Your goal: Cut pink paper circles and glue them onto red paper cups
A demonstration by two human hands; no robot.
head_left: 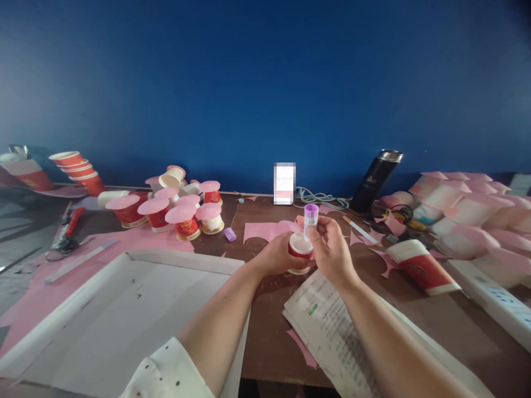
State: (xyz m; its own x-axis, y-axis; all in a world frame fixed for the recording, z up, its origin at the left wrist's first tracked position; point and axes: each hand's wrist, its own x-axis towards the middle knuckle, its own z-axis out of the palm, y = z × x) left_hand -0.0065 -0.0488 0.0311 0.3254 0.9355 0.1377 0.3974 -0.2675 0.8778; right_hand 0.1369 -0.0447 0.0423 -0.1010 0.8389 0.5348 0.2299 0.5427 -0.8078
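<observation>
My left hand (279, 255) is wrapped round a red paper cup (300, 250) near the middle of the table. The cup stands with its pale round face up. My right hand (329, 243) pinches a glue stick (310, 220) with a purple end upward, its lower part against the cup's rim. Behind my hands lies pink paper (261, 231) with curved cuts. A small purple cap (229, 235) rests to the left.
Red cups topped with pink discs (182, 214) stand at the left, behind a white box lid (136, 255). Written sheets (319, 309), a tipped red cup (423, 268), a black flask (375, 179) and a power strip (493, 301) are at the right.
</observation>
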